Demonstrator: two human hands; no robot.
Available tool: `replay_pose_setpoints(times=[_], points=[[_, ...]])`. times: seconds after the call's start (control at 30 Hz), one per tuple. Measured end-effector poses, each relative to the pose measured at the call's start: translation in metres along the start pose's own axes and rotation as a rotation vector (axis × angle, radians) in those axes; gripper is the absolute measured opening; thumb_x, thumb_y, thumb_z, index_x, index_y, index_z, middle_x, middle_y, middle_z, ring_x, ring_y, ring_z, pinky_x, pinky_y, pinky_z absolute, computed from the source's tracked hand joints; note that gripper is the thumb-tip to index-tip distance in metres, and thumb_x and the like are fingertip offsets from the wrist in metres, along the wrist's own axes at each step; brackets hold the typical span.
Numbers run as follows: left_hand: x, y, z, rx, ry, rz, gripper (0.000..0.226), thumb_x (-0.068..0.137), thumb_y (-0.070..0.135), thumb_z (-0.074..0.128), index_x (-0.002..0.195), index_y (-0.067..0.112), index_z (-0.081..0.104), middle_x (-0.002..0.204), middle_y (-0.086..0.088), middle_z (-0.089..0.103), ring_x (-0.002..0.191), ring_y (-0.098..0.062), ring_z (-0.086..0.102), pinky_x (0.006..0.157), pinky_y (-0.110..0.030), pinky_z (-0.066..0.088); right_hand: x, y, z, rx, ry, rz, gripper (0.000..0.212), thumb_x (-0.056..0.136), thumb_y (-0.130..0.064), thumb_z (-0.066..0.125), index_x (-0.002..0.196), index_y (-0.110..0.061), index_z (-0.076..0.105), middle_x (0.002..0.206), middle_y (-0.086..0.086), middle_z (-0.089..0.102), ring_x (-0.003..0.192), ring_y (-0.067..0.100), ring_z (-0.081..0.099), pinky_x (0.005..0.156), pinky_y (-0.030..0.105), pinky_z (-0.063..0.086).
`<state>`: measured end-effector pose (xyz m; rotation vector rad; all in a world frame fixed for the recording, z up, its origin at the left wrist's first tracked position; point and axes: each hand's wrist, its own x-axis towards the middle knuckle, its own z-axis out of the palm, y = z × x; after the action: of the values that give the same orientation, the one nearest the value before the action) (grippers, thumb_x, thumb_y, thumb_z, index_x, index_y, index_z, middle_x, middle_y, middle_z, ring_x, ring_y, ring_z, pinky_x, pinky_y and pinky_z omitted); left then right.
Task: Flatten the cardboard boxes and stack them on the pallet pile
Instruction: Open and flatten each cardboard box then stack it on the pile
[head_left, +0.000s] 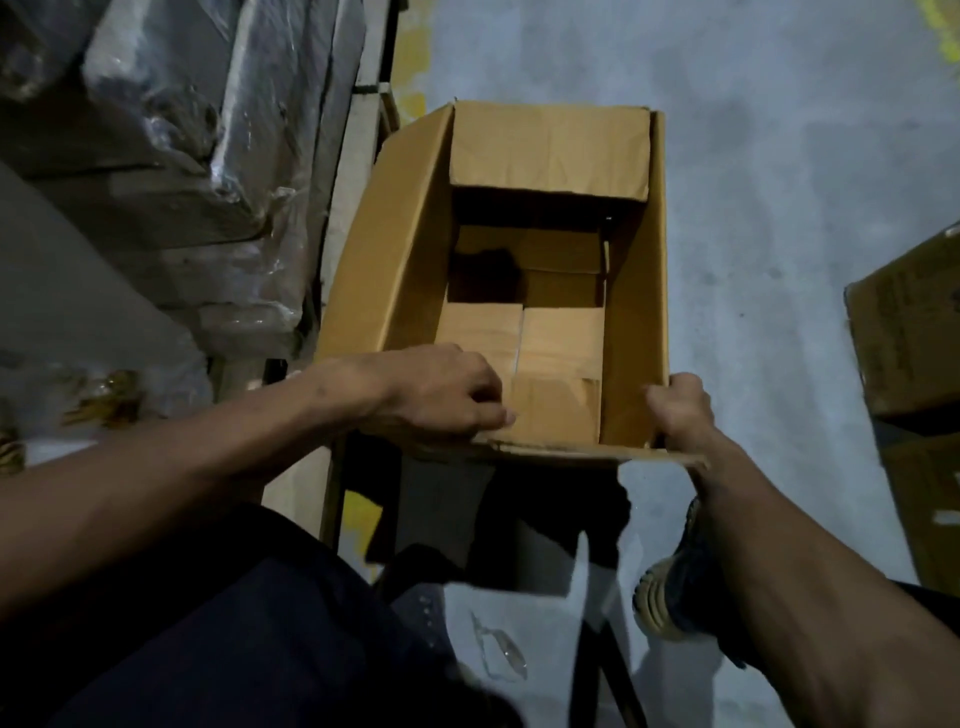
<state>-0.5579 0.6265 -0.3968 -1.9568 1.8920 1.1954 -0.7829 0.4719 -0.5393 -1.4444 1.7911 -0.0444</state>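
Note:
An open brown cardboard box (636, 291) stands upright in front of me on the grey floor, its top flaps raised and its far flap folded inward. The bottom flaps inside lie closed. My left hand (441, 395) grips the box's near rim at the left, fingers curled over the edge. At the near right corner my right hand (678, 410) holds the same rim, thumb inside and fingers outside.
Plastic-wrapped goods (171, 145) are stacked at the left beside a wooden pallet edge (371, 78). More cardboard boxes (914, 338) sit at the right edge. My shoe (675, 587) and a white sheet (514, 639) lie below the box. Open grey floor (779, 130) stretches beyond.

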Motion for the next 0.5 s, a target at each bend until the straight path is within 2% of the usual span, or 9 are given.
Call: replay_pose_setpoints(times=[0.03,0.07,0.17,0.2,0.27,0.33,0.43,0.5], points=[[0.006,-0.002,0.006,0.021,-0.091,-0.044,0.051,0.097,0.058,0.047,0.129,0.020,0.060,0.126,0.000,0.063,0.105,-0.018,0.060,0.090,-0.034,0.049,0.005,-0.007,0.000,0.016,0.004,-0.006,0.018,0.094,-0.025,0.060,0.086,-0.008,0.061,0.093,0.016,0.066,0.086,0.038,0.065,0.081,0.047,0.058],[0.014,-0.004,0.013,0.059,-0.150,-0.067,0.057,0.094,0.060,0.051,0.135,0.020,0.053,0.135,0.000,0.057,0.114,-0.020,0.056,0.096,-0.037,0.047,0.010,-0.012,0.001,0.032,-0.002,-0.008,0.021,0.093,-0.029,0.062,0.085,-0.010,0.062,0.093,0.016,0.068,0.084,0.038,0.066,0.080,0.051,0.059],[0.045,-0.012,0.047,0.179,-0.138,-0.111,0.072,0.087,0.061,0.062,0.137,0.014,0.041,0.142,-0.006,0.048,0.124,-0.026,0.049,0.101,-0.041,0.044,0.027,-0.022,0.007,0.031,-0.030,-0.022,0.020,0.094,-0.031,0.059,0.095,-0.012,0.062,0.100,0.016,0.068,0.086,0.039,0.066,0.079,0.053,0.060],[0.057,-0.015,0.058,0.164,-0.113,-0.156,0.073,0.083,0.060,0.067,0.134,0.014,0.041,0.139,-0.006,0.049,0.122,-0.026,0.050,0.099,-0.041,0.046,0.028,-0.024,0.008,-0.004,-0.035,-0.028,0.020,0.095,-0.030,0.057,0.102,-0.012,0.061,0.104,0.016,0.066,0.089,0.038,0.065,0.081,0.052,0.059],[0.077,-0.020,0.073,0.087,-0.048,-0.258,0.060,0.080,0.057,0.073,0.118,0.018,0.047,0.125,-0.005,0.057,0.106,-0.023,0.055,0.086,-0.037,0.048,0.026,-0.022,0.011,-0.109,-0.018,-0.058,0.027,0.099,-0.028,0.052,0.120,-0.012,0.057,0.114,0.016,0.063,0.097,0.038,0.061,0.082,0.046,0.056],[0.092,-0.021,0.079,0.058,0.034,-0.320,0.039,0.087,0.047,0.070,0.108,0.021,0.051,0.115,-0.005,0.060,0.095,-0.020,0.054,0.076,-0.032,0.043,0.027,-0.014,0.016,-0.157,0.008,-0.074,0.033,0.103,-0.029,0.048,0.132,-0.015,0.050,0.123,0.016,0.060,0.102,0.037,0.059,0.083,0.043,0.052],[0.101,-0.020,0.080,0.162,0.126,-0.320,0.031,0.096,0.033,0.060,0.123,0.018,0.054,0.120,-0.008,0.061,0.108,-0.026,0.059,0.077,-0.032,0.038,0.027,-0.013,0.020,-0.155,0.013,-0.081,0.033,0.104,-0.028,0.046,0.135,-0.016,0.046,0.129,0.015,0.058,0.108,0.038,0.058,0.087,0.046,0.050],[0.099,-0.022,0.085,0.216,0.147,-0.307,0.028,0.099,0.027,0.056,0.125,0.018,0.055,0.121,-0.009,0.062,0.110,-0.027,0.060,0.077,-0.033,0.038,0.023,-0.015,0.020,-0.142,0.010,-0.085,0.034,0.104,-0.026,0.047,0.136,-0.016,0.046,0.129,0.016,0.058,0.110,0.039,0.058,0.091,0.048,0.051]])
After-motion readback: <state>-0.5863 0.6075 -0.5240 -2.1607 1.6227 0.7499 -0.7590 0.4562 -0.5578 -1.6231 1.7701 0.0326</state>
